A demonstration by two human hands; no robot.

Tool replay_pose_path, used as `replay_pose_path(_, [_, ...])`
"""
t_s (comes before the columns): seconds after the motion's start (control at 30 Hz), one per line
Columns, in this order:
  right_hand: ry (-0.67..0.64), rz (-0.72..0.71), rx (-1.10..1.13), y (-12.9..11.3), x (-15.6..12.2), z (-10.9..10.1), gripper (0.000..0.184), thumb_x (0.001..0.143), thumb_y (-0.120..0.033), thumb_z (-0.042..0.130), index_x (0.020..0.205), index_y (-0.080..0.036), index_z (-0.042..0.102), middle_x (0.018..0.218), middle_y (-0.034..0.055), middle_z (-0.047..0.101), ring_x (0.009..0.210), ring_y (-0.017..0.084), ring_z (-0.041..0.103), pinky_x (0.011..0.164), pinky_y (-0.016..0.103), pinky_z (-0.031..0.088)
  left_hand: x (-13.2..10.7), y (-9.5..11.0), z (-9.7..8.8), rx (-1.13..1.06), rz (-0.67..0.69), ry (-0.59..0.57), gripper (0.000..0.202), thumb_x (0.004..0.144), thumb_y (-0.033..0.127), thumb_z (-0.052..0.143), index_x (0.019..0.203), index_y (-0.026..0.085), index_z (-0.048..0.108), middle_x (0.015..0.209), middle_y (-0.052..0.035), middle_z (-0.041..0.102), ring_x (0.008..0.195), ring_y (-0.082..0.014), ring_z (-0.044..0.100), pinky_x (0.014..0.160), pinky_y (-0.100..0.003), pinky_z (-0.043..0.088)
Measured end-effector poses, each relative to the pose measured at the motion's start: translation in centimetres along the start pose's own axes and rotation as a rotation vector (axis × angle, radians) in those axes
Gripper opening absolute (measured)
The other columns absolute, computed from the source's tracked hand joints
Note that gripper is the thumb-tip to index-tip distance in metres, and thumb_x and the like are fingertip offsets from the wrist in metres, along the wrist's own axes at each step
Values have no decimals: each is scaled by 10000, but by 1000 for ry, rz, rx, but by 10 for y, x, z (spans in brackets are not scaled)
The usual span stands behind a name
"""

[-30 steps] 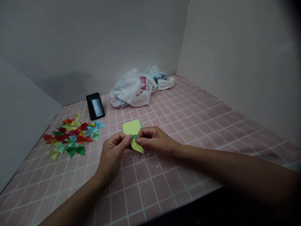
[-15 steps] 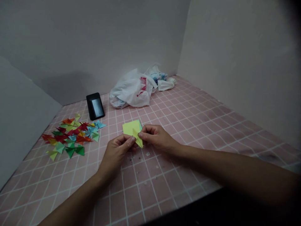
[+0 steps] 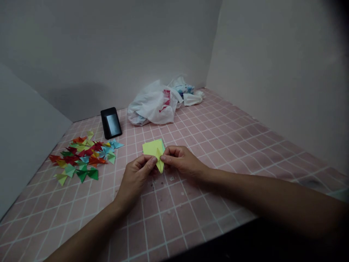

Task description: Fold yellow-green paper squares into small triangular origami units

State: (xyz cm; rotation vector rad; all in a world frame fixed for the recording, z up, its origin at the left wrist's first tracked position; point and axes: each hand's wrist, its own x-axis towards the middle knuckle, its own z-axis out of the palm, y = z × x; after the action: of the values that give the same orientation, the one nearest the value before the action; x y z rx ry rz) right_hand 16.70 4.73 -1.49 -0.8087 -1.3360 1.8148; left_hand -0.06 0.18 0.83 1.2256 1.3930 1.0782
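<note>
**Both hands pinch a folded yellow paper above the pink table**

The left hand [image 3: 136,174] and the right hand [image 3: 181,160] meet over the middle of the pink checked table [image 3: 218,145]. Each grips one side of a small folded yellow paper [image 3: 159,164] between thumb and fingertips. The paper is held just above the table top, its narrow point hanging down. Just behind it, flat on the table, lies a small stack of paper squares [image 3: 151,147], yellow on top with a blue-green edge showing.

Well off to the left lies a loose pile of folded triangles [image 3: 84,156] in red, green, yellow, orange and light blue. A dark phone [image 3: 110,122] leans near the back wall. Beside it, a crumpled white plastic bag [image 3: 152,103] sits in the corner.
</note>
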Motion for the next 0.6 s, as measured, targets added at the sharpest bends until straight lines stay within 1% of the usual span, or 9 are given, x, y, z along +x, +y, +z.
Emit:
replay_pose_path(0.1, [-10,8,2,0,0,0,299,817,-388,705,694,-171,541,592,-31,535,525,83,442,532,248,304,0,-1,0,-39,-29,-1,256,793,412,714,734,163,713,656,2,641,621,-127,552,621,-235,431])
replay_pose_path(0.3, [-11,-4,-35,1,0,1,316,821,-403,700,698,-170,526,599,-39,530,524,77,429,524,237,295,-1,-5,1,-28,-38,16,290,778,429,727,684,159,681,594,13,614,561,-111,516,568,-224,396])
replay_pose_path(0.47, [7,-22,-55,3,-2,3,319,820,-407,684,682,-178,509,595,-41,507,525,81,411,525,245,288,-5,-7,4,-31,-46,35,283,816,436,702,725,170,679,595,19,600,528,-108,478,514,-224,345])
replay_pose_path(0.6, [4,-21,-26,6,-3,3,306,824,-402,680,696,-184,509,594,-36,513,528,86,419,525,247,292,-6,-7,6,-37,-25,44,257,834,420,692,761,174,692,615,14,600,564,-117,500,524,-223,351])
